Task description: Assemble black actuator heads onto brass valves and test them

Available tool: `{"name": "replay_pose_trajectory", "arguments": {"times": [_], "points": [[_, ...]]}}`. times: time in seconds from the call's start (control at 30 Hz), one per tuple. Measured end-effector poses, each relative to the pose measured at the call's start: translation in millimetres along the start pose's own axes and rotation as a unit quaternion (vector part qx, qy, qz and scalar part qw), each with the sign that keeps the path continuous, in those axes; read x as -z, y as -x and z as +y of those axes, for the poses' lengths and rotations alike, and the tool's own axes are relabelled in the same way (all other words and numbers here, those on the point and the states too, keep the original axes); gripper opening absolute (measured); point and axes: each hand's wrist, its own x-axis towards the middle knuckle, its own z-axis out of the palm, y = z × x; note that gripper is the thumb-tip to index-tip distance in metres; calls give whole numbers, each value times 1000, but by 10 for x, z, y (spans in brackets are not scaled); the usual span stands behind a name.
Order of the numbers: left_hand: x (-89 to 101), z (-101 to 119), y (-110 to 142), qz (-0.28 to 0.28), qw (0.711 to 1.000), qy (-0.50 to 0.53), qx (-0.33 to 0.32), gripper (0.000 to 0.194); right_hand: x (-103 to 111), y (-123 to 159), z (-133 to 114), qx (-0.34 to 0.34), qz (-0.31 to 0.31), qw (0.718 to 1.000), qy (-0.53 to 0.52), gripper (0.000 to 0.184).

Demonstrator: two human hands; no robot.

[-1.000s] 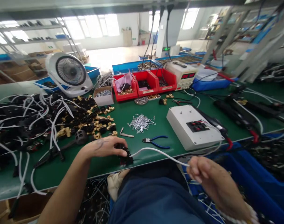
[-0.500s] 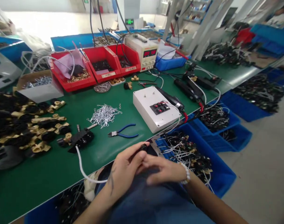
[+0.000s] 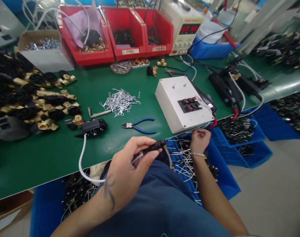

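A black cable connector is pinched between the thumb and fingers of my left hand, its end pointing right. A white cable runs from under this hand to a black part with brass fitting on the bench. My right hand is beside the front corner of a white test box with red-and-black terminals. Its fingers are curled, and what they hold, if anything, is hidden. Blue-handled cutters lie on the green bench, left of the box.
A pile of metal clips lies behind the cutters. Brass-and-black valves crowd the left. Red bins and a power supply stand at the back. Below the bench edge, a blue crate holds cabled parts.
My right hand has left my left hand and moved right, to the white box's front corner. The connector now shows clearly in my left hand. The view has tilted down.
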Motion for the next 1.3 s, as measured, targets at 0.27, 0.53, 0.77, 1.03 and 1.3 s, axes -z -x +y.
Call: {"name": "replay_pose_trajectory", "arguments": {"times": [0.27,0.53,0.77,1.03,1.3], "points": [[63,27,-2,50,997,-40,-40,17,-33,-50,87,-68,-200,976,60,26],[197,39,-25,3,999,-48,-4,29,-37,760,-109,-21,-382,922,-67,35],[178,20,29,22,995,-79,-64,12,494,1336,-1081,75,-403,859,-307,15],[211,-9,43,61,983,-108,-132,19,510,1240,-1701,254,-417,802,-345,28],[258,-41,31,64,983,-104,-134,20,422,1308,-1799,151,-400,819,-384,12]]}}
